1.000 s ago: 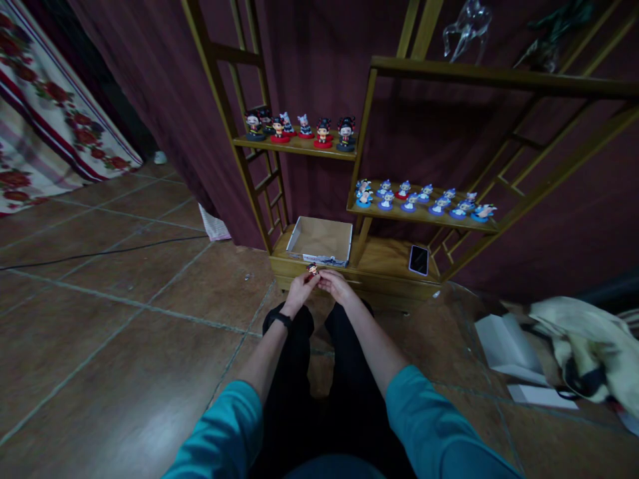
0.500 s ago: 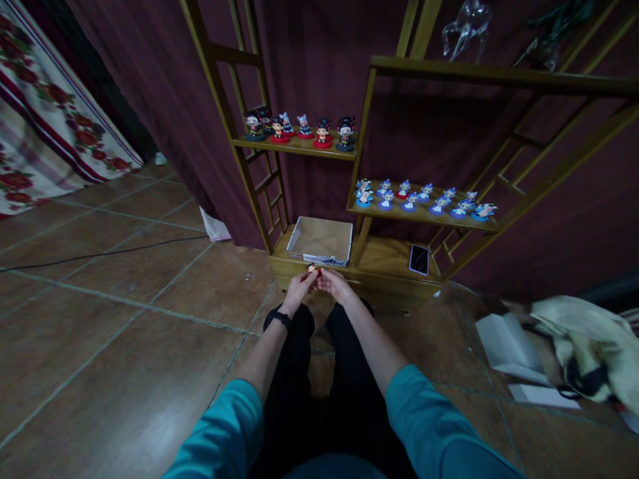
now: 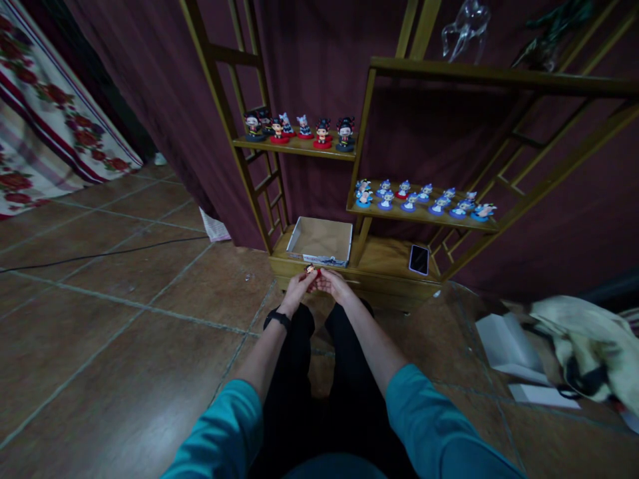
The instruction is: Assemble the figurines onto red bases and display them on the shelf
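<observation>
In front of the low cabinet, both my hands meet around a small figurine (image 3: 310,269) with a dark-haired head and a red base. My left hand (image 3: 300,287), with a black band on its wrist, is closed on the figurine's body. The fingers of my right hand (image 3: 332,283) pinch the red part at its right side. Much of the figurine is hidden by my fingers. Just beyond my hands, a shallow cardboard box (image 3: 319,258) sits on the cabinet top (image 3: 379,256).
Figurines on red and dark bases stand on the upper left shelf (image 3: 294,147). Several blue and white ones line the lower right shelf (image 3: 424,216). A phone (image 3: 419,259) lies on the cabinet. White packaging (image 3: 509,346) and a pale cloth bag (image 3: 589,332) are on the floor at right.
The figurine's head has tilted and shifted very slightly left between my fingers. My hands stay in nearly the same place, and the shelves look the same.
</observation>
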Tool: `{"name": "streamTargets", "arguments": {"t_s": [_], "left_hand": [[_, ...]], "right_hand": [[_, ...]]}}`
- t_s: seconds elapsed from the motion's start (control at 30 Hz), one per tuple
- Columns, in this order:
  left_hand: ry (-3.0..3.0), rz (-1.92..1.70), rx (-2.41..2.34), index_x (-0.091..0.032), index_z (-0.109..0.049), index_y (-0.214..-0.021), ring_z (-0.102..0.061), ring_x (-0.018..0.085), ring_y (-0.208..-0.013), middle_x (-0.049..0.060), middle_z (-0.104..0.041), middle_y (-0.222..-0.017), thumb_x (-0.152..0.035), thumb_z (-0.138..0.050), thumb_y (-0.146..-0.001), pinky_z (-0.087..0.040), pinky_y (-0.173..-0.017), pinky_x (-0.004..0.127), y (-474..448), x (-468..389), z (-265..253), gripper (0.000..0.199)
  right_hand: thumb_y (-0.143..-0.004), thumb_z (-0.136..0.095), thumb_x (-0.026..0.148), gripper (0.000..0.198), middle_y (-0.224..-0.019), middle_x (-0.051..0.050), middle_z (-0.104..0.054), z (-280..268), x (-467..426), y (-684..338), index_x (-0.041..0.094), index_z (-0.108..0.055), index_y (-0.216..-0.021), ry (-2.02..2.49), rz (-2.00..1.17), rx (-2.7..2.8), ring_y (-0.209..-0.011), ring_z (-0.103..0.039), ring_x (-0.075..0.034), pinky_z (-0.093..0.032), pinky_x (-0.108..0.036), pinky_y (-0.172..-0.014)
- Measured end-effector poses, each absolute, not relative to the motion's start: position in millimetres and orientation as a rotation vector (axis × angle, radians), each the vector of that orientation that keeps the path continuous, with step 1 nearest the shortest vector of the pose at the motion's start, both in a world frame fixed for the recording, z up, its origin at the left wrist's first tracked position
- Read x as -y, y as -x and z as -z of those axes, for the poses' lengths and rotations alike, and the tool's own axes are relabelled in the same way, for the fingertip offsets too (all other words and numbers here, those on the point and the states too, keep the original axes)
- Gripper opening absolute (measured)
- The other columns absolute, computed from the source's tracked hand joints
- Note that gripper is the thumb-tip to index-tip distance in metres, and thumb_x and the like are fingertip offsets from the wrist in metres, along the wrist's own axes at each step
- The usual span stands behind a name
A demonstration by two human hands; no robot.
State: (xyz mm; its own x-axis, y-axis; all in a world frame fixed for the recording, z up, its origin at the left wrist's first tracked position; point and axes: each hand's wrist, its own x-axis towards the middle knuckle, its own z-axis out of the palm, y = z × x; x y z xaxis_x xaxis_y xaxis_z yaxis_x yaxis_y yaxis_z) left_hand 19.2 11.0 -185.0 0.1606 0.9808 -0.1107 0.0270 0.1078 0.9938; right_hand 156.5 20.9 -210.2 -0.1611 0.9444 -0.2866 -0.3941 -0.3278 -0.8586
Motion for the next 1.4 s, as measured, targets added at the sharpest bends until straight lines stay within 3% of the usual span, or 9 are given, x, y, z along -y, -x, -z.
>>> {"name": "streamTargets", "arguments": {"t_s": [0.77,1.4], "left_hand": [[-1.214,-1.048,-1.226,-0.013,-0.058,-0.067,-0.052,0.011,-0.052,0.002,-0.058,-0.058,-0.051,-0.067,-0.056,-0.039,-0.050,0.023,-21.3,-10.2,183.6,0.040],[-1.193,-1.026,-1.141,-0.013,-0.061,-0.075,-0.051,0.010,-0.053,0.003,-0.059,-0.061,-0.051,-0.065,-0.060,-0.038,-0.052,0.023,-18.2,-10.4,182.6,0.042]], "right_hand": [[-0.071,-0.064,0.035,0.023,-0.063,0.000,-0.065,204.3,-16.9,-154.5,0.017,-0.061,-0.084,1.018,-1.712,0.780,-0.057,-0.061,-0.010,-0.051,-0.022,-0.060],[-0.074,-0.061,0.028,0.016,-0.063,-0.002,-0.066,204.2,-19.4,-154.8,0.014,-0.063,-0.082,0.954,-1.734,0.717,-0.058,-0.063,-0.011,-0.052,-0.024,-0.063]]}}
